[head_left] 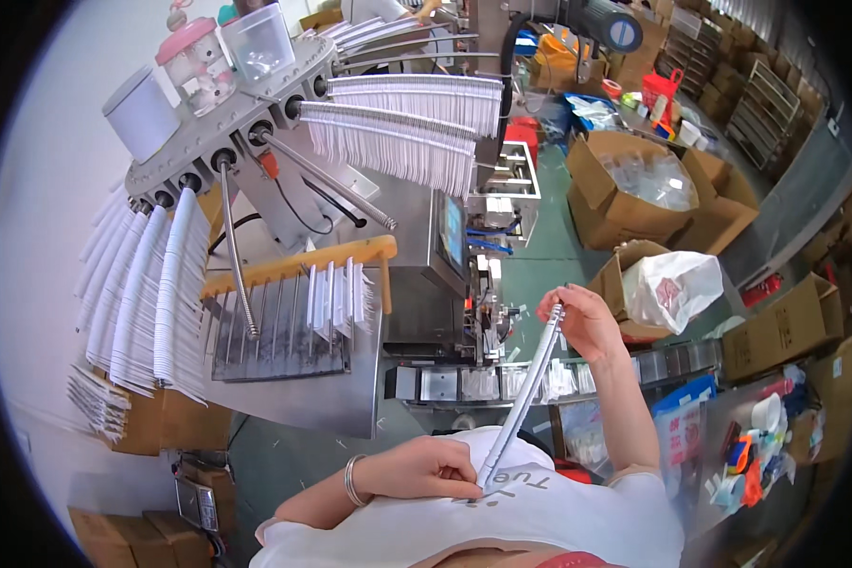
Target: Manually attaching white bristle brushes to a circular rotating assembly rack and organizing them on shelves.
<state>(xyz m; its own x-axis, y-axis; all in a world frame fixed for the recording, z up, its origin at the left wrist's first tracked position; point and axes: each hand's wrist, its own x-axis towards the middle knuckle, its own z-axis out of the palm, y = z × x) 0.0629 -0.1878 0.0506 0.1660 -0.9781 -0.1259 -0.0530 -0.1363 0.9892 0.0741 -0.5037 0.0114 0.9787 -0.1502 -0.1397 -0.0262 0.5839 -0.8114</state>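
Note:
A long, thin silvery rod (523, 402) with a ringed, spring-like upper end slants in front of my white shirt. My right hand (587, 322), raised at the right, has its fingers closed round the upper end. The curled fingers of my left hand (424, 467) grip the lower end close to my shirt; a bracelet circles that wrist. White material seems to lie along the rod, but I cannot tell what it is. Ahead to the left, a grey metal rack (279, 90) carries similar rods; several bear rows of thin white pieces (398, 142), and two hang bare.
Below the rack, a wood-handled tray (284, 355) with slats holds some white pieces. A compartmented conveyor (437, 382) crosses beyond my hands. A machine with a screen (452, 235) stands ahead. Cardboard boxes (625, 189) and a white plastic bag (672, 289) lie to the right.

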